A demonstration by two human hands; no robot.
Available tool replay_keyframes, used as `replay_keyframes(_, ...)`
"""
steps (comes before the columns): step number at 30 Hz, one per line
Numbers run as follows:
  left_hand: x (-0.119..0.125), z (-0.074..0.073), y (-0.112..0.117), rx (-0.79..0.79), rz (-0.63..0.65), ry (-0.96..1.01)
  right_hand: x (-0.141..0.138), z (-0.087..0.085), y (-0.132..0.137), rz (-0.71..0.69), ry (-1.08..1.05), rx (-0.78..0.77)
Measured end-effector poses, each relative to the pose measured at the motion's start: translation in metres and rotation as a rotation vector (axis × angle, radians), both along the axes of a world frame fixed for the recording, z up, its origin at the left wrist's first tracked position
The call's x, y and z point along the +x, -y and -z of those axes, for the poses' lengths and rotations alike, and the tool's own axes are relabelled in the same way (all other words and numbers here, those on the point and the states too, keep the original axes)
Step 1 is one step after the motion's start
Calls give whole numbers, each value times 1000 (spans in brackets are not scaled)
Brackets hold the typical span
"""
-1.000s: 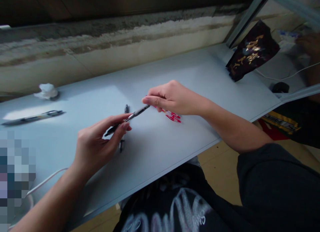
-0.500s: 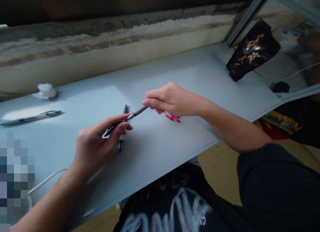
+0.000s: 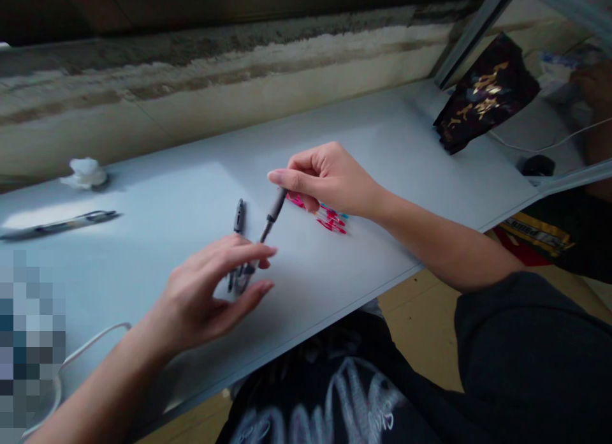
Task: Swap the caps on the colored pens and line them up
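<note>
My right hand (image 3: pixel 331 178) pinches a pen (image 3: pixel 275 208) by its dark grip end, between thumb and fingers. Tilted, the pen slants down and left from there to my left hand (image 3: pixel 210 288). The left fingers and thumb are spread apart around its lower half, which is blurred; whether they touch it I cannot tell. Beneath lies another dark pen (image 3: pixel 240 215) on the white table, partly hidden by the left hand. Several small pink-red pieces (image 3: pixel 333 221) lie under and beside my right hand, too blurred to name.
A longer pen (image 3: pixel 62 224) and a crumpled white tissue (image 3: pixel 86 173) lie at the left of the table (image 3: pixel 382 144). A dark bag with gold lettering (image 3: pixel 488 96) stands at the far right by a metal frame. A white cable (image 3: pixel 93 339) runs at the lower left.
My left hand has loosened from the pen, its fingers spreading as it moved right and down. My right hand rose slightly, and the pen has turned steeper.
</note>
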State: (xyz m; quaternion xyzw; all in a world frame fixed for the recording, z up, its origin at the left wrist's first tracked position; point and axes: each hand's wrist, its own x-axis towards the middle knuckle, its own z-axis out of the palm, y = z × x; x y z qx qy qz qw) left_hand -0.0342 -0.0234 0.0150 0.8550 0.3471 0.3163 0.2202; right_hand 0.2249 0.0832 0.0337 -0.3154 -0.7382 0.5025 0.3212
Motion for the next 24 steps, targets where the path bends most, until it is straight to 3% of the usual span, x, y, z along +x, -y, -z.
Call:
replay_keyframes(3, 6, -1, 0, 17, 187, -88, -4, 9, -3, 27, -27, -43)
replay_keyframes(15, 7, 5, 1, -79, 239, -93, -6, 13, -3, -42, 11, -67)
replay_keyframes(19, 8, 4, 1, -35, 164, -70, -1, 11, -6, -17, 128, 68)
replay_keyframes(24, 6, 2, 0, -9, 85, -100, 9, 3, -8, 38, 570, 413)
